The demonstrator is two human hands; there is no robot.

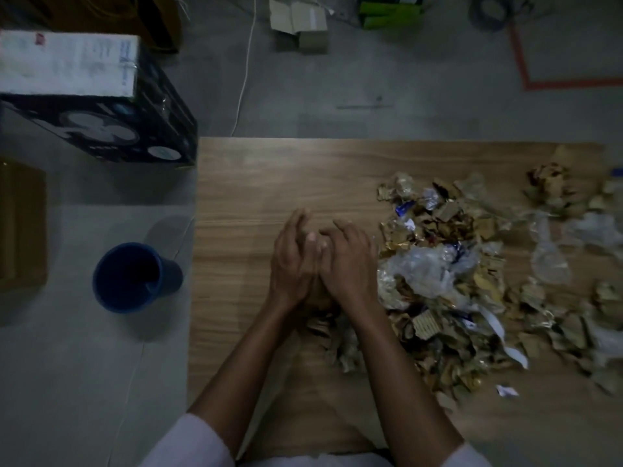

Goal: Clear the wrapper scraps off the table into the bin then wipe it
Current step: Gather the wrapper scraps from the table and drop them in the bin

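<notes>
A big heap of wrapper scraps, gold foil, brown card, clear plastic and blue-white bits, covers the right half of the wooden table. My left hand and my right hand are cupped together at the heap's left edge, fingers curled round a clump of scraps that shows under my wrists. A dark blue bin stands on the floor left of the table, its mouth open upward.
A black printed carton with a white box on it stands at the far left. A brown box lies at the left edge. A white cable and small cardboard boxes lie on the floor beyond the table.
</notes>
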